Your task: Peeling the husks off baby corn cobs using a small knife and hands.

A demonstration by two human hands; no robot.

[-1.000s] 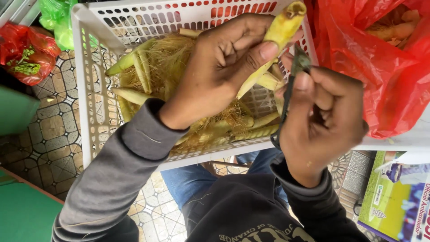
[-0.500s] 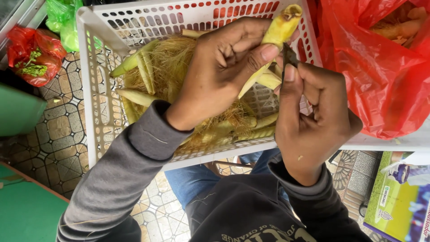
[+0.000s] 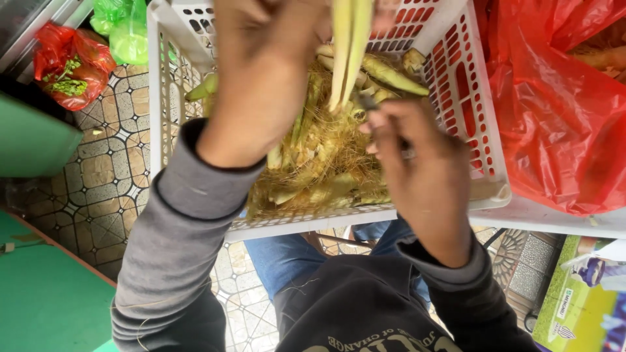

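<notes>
Tiled floor [image 3: 98, 169] shows under you, brown and patterned, and a white plastic basket [image 3: 486, 163] sits just above your knees. Your left hand [image 3: 264, 78] is lifted over the basket, and its grip is closed around a pale yellow baby corn [image 3: 349, 45], which hangs down so the bits fall inside and not on the floor. Your right hand [image 3: 424, 169] is lower, just under the corn's tip, and its grip is curled tight on a small dark tool [image 3: 368, 103]; you cannot see enough of it to tell what kind it is. The basket already has a heap of husks and silk [image 3: 319, 163] in it, with a few peeled cobs near the far side. On your right, a red plastic bag [image 3: 561, 111] presses against the basket wall, so that side is tight. On your left there is more room, with a green bag [image 3: 124, 29] and a small red bag [image 3: 65, 68] well away on the floor. A green box [image 3: 580, 300] sits near your right elbow, so swing that arm gently.
</notes>
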